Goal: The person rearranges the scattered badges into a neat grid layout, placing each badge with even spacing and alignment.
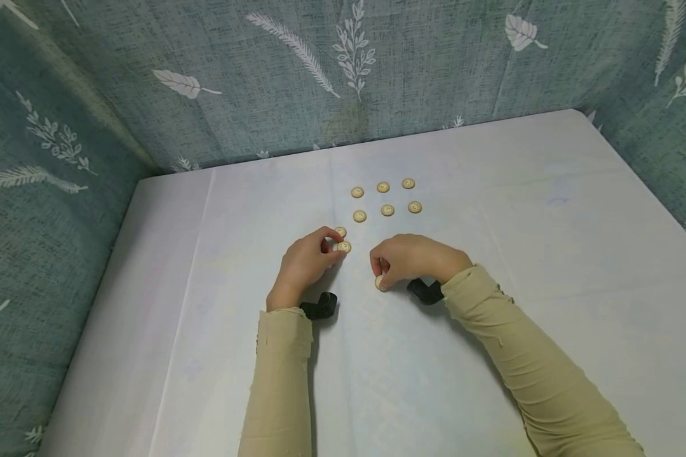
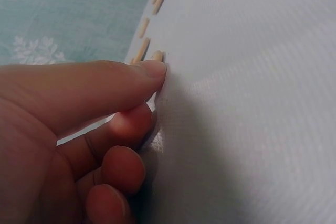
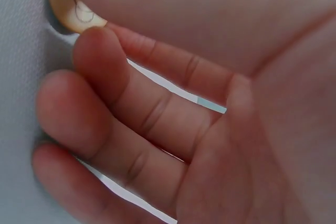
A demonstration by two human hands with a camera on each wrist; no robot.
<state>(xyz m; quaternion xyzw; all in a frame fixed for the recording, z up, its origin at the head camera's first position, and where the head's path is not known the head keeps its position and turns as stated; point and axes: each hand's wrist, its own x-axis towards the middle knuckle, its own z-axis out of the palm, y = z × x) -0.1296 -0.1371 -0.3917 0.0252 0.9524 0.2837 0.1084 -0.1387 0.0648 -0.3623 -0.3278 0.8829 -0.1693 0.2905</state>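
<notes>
In the head view my left hand [image 1: 307, 260] pinches a round, pale wooden disc [image 1: 345, 247] between thumb and fingers, low over the white cloth. Just beyond it another disc [image 1: 340, 232] lies beside my index finger. My right hand [image 1: 414, 257] has thumb and fingertips on a third wooden disc [image 1: 379, 282], mostly covered by the thumb. The right wrist view shows a thin line drawing on this disc [image 3: 81, 17], which stands tilted at the cloth. From the left wrist, my thumb [image 2: 149, 69] hides most of the held disc.
Two rows of similar discs lie further back, among them a front-row disc [image 1: 387, 210] and a back-row disc [image 1: 383, 187]. White cloth covers the table [image 1: 206, 355]. A green leaf-patterned curtain [image 1: 423, 70] hangs behind and to the sides. Black wrist devices [image 1: 320, 306] sit at both cuffs.
</notes>
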